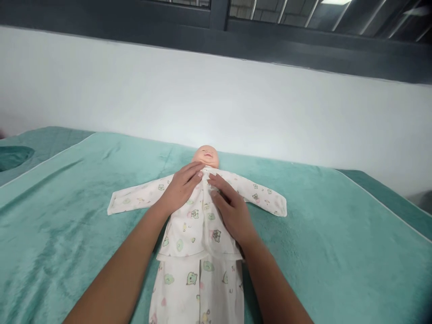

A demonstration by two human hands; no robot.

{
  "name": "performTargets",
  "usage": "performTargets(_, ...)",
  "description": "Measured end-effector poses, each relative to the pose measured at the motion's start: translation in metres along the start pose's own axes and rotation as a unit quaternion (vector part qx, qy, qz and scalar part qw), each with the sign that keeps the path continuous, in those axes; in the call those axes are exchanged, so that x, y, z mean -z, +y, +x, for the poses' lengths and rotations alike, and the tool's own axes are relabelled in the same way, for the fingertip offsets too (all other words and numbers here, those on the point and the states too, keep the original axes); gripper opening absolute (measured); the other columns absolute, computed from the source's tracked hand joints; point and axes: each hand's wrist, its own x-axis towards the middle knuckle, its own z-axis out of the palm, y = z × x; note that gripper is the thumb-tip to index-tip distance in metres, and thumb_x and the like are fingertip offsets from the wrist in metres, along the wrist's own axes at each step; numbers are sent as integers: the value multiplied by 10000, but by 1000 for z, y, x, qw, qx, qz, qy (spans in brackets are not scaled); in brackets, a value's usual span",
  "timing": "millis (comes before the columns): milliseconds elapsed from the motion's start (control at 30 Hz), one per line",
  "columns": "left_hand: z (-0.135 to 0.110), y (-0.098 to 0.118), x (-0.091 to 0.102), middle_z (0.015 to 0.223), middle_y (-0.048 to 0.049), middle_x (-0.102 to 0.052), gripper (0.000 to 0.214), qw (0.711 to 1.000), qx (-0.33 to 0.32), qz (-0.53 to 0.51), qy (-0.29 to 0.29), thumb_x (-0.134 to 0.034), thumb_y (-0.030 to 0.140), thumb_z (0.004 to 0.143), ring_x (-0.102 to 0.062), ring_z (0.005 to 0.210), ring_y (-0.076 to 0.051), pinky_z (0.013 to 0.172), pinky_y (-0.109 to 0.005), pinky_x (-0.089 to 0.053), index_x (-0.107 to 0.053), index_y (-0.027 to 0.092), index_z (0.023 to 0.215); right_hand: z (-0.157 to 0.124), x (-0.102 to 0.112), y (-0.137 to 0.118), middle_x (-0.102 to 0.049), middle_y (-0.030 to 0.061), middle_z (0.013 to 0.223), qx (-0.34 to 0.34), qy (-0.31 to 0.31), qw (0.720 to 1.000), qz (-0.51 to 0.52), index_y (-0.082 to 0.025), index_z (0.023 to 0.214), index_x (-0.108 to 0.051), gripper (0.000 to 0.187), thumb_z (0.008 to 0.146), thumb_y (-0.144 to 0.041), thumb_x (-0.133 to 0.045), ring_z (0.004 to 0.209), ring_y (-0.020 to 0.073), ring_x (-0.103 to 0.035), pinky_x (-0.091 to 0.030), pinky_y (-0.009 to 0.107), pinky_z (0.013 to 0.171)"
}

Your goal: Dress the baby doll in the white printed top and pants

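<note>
A baby doll (206, 155) lies on its back, its head toward the wall. It wears a white printed long-sleeved top (187, 229) with green and pink animal figures, sleeves spread out to both sides. Matching trousers (182, 288) run down toward me and leave the lower edge of the view. My left hand (183, 186) rests flat on the upper left of the top, fingertips near the neckline. On the right of the front opening lies my right hand (232, 208), fingers extended and slightly bent over the chest. The doll's hands are not visible.
A teal plush blanket (324, 234) with wrinkles at the left covers the surface. Behind it rises a white wall (216, 103) beneath a dark window frame (219, 31) with bars. A darker teal cloth (381, 186) shows at the right edge.
</note>
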Motion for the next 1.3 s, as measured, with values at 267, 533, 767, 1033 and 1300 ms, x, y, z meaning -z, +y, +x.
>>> performTargets(267,-60,5,1,1621,79,-151,516,998,36,-25,-43,-358,501,981,-97,1501,-202,1230,-415,-127,-345,367,1479,-102,11,-5,-141,-48,1622,48,-121,977,-169,-356,1537,-172,629,977,-314,-456,1502,226,-41,-186,518,1210)
performTargets(533,-177,9,-2,1552,-6,-310,379,996,47,-71,36,-519,367,943,-304,1431,-239,1141,-423,-363,-529,373,1322,-146,18,0,-370,32,1534,91,-47,974,-204,-322,1436,-404,482,963,-244,-460,1419,235,-336,-374,472,1133)
performTargets(767,-177,13,-12,1118,-72,-568,223,981,-46,89,167,-486,232,956,-539,1059,-209,912,-406,-481,-642,263,1111,-126,18,10,-597,97,1158,111,91,948,-284,-229,1187,-614,295,931,-217,-469,1062,237,-585,-534,406,864)
performTargets(1033,-191,14,-12,933,-71,-636,223,972,-65,101,203,-424,203,954,-595,873,-212,771,-373,-505,-620,233,1057,-128,16,1,-623,91,997,184,84,942,-269,-239,1077,-677,266,923,-183,-468,898,221,-620,-535,359,732)
performTargets(1300,-191,23,1,740,-20,-585,308,992,34,45,116,-367,344,978,-563,711,-176,682,-312,-464,-558,215,774,-130,42,-6,-653,79,1028,59,-35,982,-177,-242,1044,-664,230,943,-344,-484,938,222,-632,-524,349,812)
